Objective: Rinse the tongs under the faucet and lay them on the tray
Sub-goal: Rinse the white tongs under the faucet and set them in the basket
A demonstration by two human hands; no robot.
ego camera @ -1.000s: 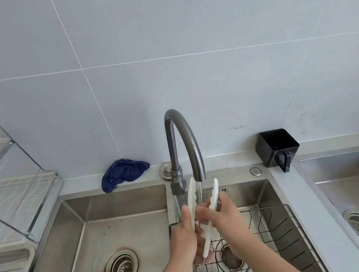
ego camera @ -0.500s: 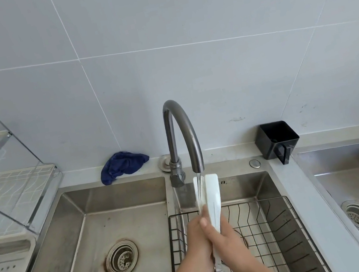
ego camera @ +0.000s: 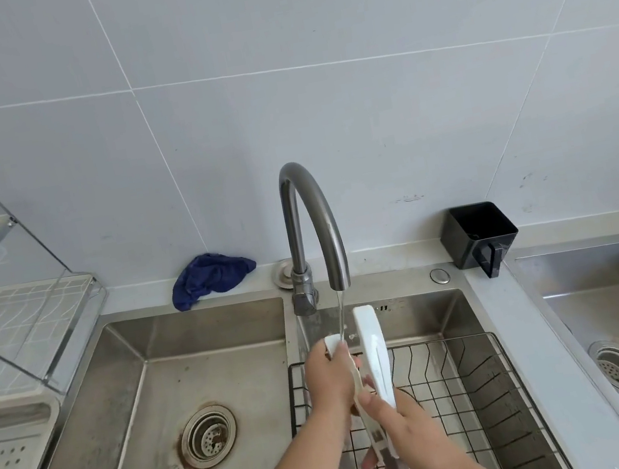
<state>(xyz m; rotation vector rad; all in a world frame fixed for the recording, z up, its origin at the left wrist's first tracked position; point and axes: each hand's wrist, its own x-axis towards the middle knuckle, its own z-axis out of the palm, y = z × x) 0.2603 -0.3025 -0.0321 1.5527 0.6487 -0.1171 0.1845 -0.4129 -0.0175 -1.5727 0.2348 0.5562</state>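
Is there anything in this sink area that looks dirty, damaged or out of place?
Yes. The left sink basin has rust-brown stains around its drain and across the floor toward the front. A blue cloth lies crumpled on the ledge behind it. The tongs look normal.

The left hand [ego camera: 326,383] covers most of one arm of the tongs [ego camera: 374,351]. The frame edge crops the dish rack [ego camera: 2,309].

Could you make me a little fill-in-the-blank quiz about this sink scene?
1. The tongs under the faucet are ____ in colour.
2. The cloth on the counter is ____.
3. The wire basket sits in the ____ basin.
Missing words: white; blue; middle.
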